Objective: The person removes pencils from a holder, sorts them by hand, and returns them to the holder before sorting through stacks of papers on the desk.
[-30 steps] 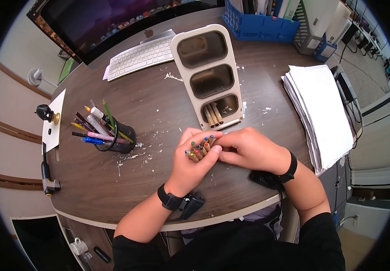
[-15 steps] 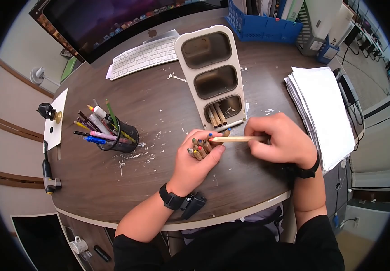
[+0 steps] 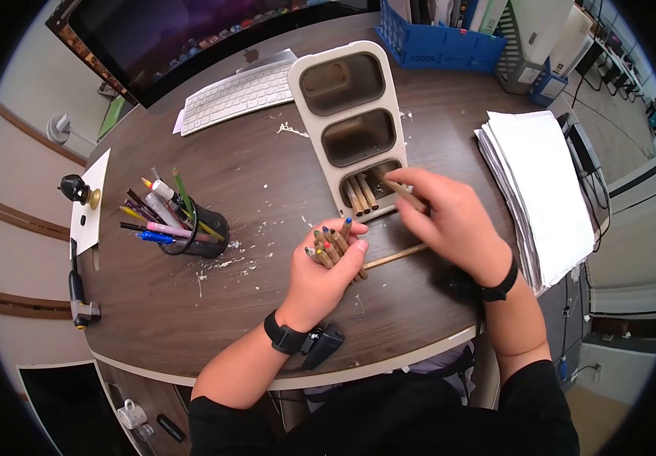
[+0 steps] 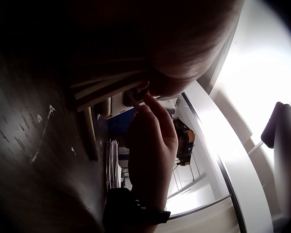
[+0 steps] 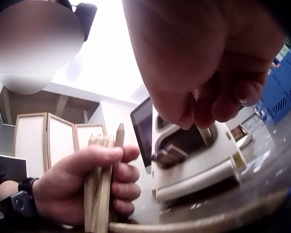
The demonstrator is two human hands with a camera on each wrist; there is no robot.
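Observation:
In the head view, the left hand (image 3: 320, 270) grips a bundle of coloured pencils (image 3: 329, 247), tips up. The right hand (image 3: 457, 224) pinches a wooden pencil (image 3: 410, 199) at the nearest compartment of the three-compartment holder (image 3: 396, 121); several pencils (image 3: 360, 194) lean in that compartment. Another pencil (image 3: 396, 257) stretches right from beside the left hand; whether it touches the desk I cannot tell. From the right wrist, the left hand (image 5: 87, 187) appears around the bundle (image 5: 103, 194), with the right hand (image 5: 203, 58) above the holder (image 5: 199, 187).
A black mesh cup (image 3: 210, 232) of pens stands at the left. Behind are a keyboard (image 3: 237, 99) and monitor (image 3: 214, 30). A paper stack (image 3: 537, 190) lies at the right, a blue basket (image 3: 450, 49) at the back. White shavings (image 3: 229, 262) dot the desk.
The right hand has moved away from the bundle, then up and left to the holder's nearest compartment. A pencil now stretches right below it. The left hand has kept its grip on the bundle.

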